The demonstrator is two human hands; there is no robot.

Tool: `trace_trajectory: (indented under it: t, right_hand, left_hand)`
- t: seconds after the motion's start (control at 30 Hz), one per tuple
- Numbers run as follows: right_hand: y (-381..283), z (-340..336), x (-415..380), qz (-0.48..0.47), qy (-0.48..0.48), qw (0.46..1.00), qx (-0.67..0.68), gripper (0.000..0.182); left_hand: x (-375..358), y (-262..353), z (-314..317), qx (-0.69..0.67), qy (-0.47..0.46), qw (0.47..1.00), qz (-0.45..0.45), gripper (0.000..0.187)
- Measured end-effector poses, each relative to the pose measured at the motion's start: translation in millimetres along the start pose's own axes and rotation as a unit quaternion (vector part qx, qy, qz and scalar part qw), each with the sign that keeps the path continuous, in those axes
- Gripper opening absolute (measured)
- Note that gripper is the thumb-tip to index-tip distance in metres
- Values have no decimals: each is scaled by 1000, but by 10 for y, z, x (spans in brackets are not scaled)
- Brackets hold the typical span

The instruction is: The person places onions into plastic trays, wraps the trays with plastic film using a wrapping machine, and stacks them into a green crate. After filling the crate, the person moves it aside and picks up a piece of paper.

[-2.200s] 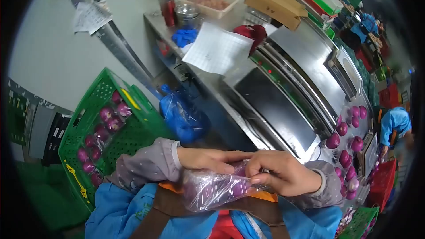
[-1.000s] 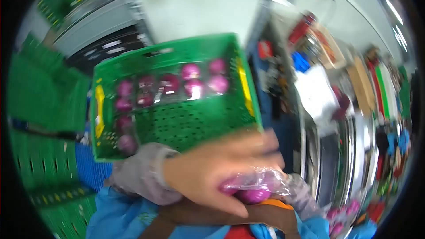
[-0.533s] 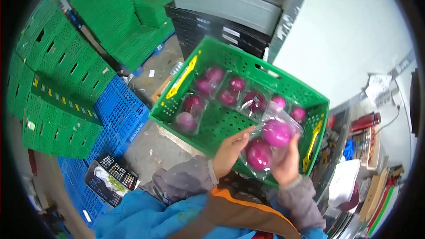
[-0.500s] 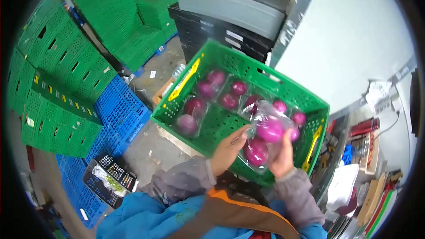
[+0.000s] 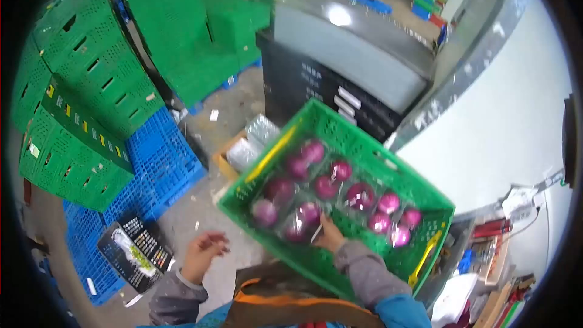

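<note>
No legible text anywhere in view.
White labels [image 5: 354, 98] on front of dark stacked trays [image 5: 328, 88]: printed marks present, too blurred to read.
Small stickers [image 5: 79, 123] on rim of stacked green crates [image 5: 73, 85]: yellow and white, no characters resolvable.
Black flat tray [image 5: 130, 253] on floor: pale markings, unreadable.
Paper sheet [image 5: 521, 201] on wall at right: print too small to make out.
</note>
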State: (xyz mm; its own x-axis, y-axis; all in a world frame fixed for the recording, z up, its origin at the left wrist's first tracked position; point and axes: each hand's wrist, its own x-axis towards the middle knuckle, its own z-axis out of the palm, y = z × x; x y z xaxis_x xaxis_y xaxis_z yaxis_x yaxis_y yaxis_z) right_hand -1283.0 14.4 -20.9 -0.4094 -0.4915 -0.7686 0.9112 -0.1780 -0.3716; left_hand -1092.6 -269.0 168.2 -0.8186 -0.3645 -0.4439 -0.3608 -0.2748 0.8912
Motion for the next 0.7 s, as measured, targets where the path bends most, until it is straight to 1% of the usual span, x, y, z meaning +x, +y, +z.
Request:
trace_trajectory:
  t: [0.07,0.1,0.13,0.17,0.2,0.23,0.27,0.3,0.33,0.37,0.4,0.43,0.47,0.5,0.53,0.57,0.6,0.63,0.67,0.7]
  right_hand:
    - [63,76,-101,-47,-89,993,-56,46]
    - [175,89,39,-45,-54,996,-47,42]
    - [226,251,-5,-34,1,997,-65,43]
    - [307,195,125,-9,16,998,-67,46]
    - [318,209,153,-8,16,997,-77,54]
    - [206,223,120,-20,15,997,-75,54]
    - [141,232,34,-3,28,993,-112,56]
    - [136,242,-85,15,43,989,-143,59]
    - [-16,526,-530,-80,122,955,-260,65]
    - [44,228,-373,-182,105,889,-407,64]
    - [150,-182,-250,-268,115,796,-530,63]
    - [144,-272,-352,-357,104,751,-546,61]
    - [-34,-23,-948,-378,112,791,-467,56]
    - [-9,-20,-1231,-445,94,822,-342,48]
    - [-35,40,-1652,-452,147,825,-306,37]
    - [15,85,-2104,-465,194,821,-268,31]
    - [151,69,-2436,-489,274,789,-253,25]
    - [338,-14,-2684,-546,334,730,-239,21]
    - [636,-60,-2980,-540,371,744,-130,20]
    - [928,-162,-3244,-536,387,750,-22,20]
  left_hand:
    - [78,-37,71,24,-44,999,15,24]
    - [158,-64,137,18,-74,997,3,24]
    - [202,10,283,25,-97,995,7,25]
    - [269,92,446,33,-147,988,17,27]
    - [345,89,615,-14,-193,981,21,28]
    - [380,264,829,23,-237,971,6,29]
    - [456,265,1013,3,-285,958,18,28]
    - [485,321,1209,16,-336,941,36,27]
    - [489,401,1395,47,-370,927,39,26]
    - [479,459,1577,81,-417,905,36,25]
    - [493,457,1744,90,-445,890,43,24]
    - [487,437,1943,100,-495,863,38,23]
    - [469,461,2140,111,-519,847,18,20]
    - [430,512,2317,143,-555,819,-22,20]
    - [321,508,2525,126,-582,803,-9,19]
    - [149,453,2680,149,-579,802,9,16]
    - [109,355,2779,182,-602,777,-12,18]
    - [67,268,2902,177,-634,752,-35,20]
    - [-71,205,2995,163,-649,739,-75,21]
    - [-155,88,3130,169,-696,691,-96,25]
